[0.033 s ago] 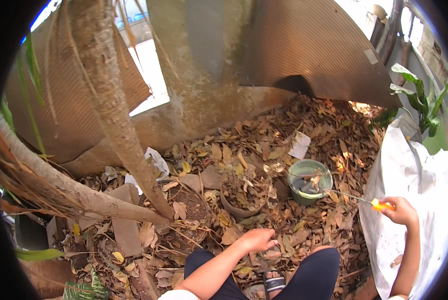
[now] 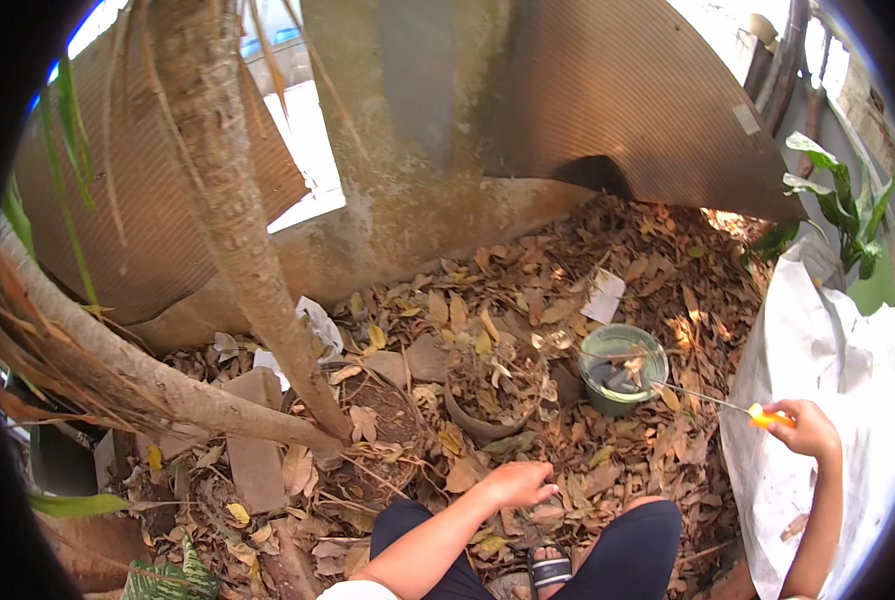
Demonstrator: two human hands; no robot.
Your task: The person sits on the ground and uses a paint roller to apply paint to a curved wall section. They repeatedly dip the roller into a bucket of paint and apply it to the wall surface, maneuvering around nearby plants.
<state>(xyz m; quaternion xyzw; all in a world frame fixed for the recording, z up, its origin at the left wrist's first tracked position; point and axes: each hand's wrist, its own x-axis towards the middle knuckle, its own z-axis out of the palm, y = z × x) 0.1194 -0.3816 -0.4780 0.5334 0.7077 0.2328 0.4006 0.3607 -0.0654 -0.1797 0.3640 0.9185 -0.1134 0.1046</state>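
Note:
My right hand is closed around the orange-yellow handle of a tool with a long, thin metal shaft. That shaft points left to the round green bucket, where its far end reaches the rim. Inside the bucket lie dark grey pieces and a pale dry leaf; whether the tool's tip touches them I cannot tell. My left hand is over the leaf litter in front of my knees, its fingers curled in and nothing seen in them.
Dry leaves cover the ground. A leaf-filled pot stands left of the bucket, a tree trunk farther left. A white sack stands at the right, below a leafy plant. Brown corrugated sheets lean at the back.
The view has shifted very slightly. Both hands, the tool and the bucket otherwise look the same.

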